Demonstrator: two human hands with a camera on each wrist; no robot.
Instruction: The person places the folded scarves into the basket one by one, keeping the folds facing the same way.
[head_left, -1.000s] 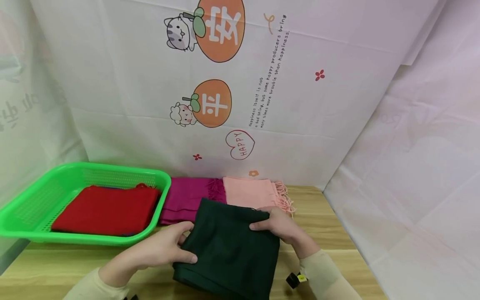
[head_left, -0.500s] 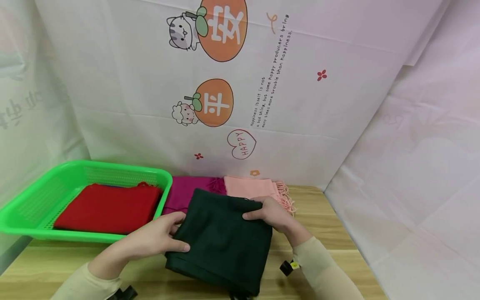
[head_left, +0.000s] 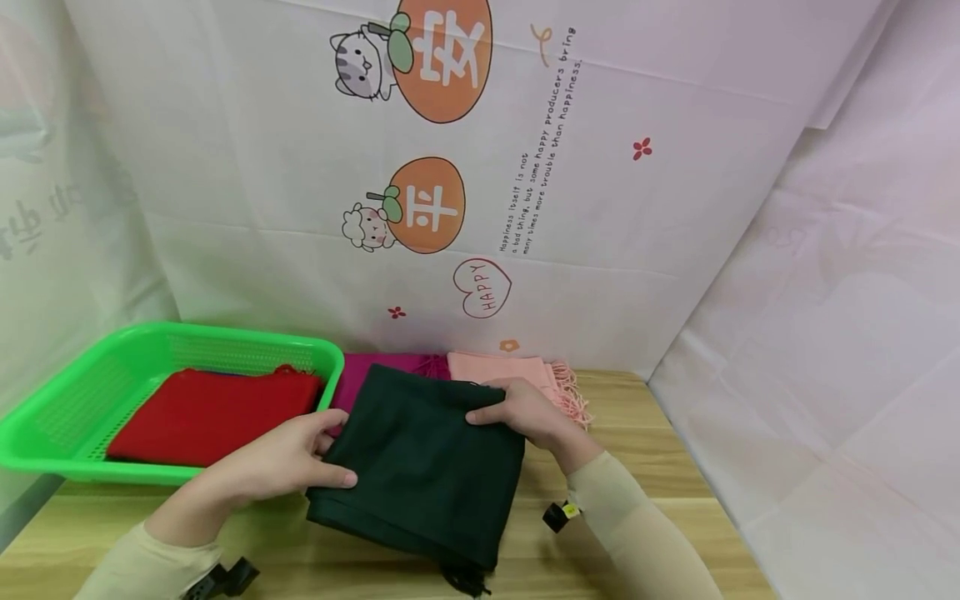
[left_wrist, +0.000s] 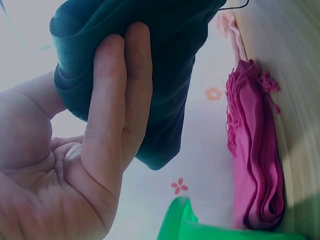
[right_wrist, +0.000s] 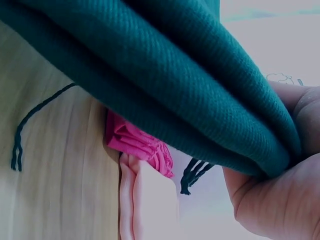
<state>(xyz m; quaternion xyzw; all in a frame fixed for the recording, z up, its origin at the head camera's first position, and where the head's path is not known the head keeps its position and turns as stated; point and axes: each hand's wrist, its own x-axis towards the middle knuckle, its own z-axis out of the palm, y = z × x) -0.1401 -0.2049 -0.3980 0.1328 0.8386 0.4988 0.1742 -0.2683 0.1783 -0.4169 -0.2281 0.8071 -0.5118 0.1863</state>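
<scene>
Both hands hold a folded dark green scarf (head_left: pixel 427 467) above the table. The left hand (head_left: pixel 296 454) grips its left edge, thumb on top; in the left wrist view two fingers (left_wrist: pixel 107 95) lie along the underside of the scarf (left_wrist: pixel 170 100). My right hand (head_left: pixel 521 408) pinches the far right corner, with its fingers under the cloth. Thick folded layers of the scarf (right_wrist: pixel 165 85) show in the right wrist view, with dark fringe strands (right_wrist: pixel 195 175) hanging down. More fringe hangs from the scarf's near edge in the head view.
To the left stands a green plastic basket (head_left: pixel 60 473) with a folded red scarf (head_left: pixel 210 417) in it. Behind the green scarf lie a folded magenta scarf (head_left: pixel 356 375) and a pink fringed scarf (head_left: pixel 498 367), along the printed white backdrop (head_left: pixel 600 292).
Both hands have carried the green scarf left and slightly away from me, toward the basket. Its fringed near edge has come into view. The basket and other scarves have stayed put.
</scene>
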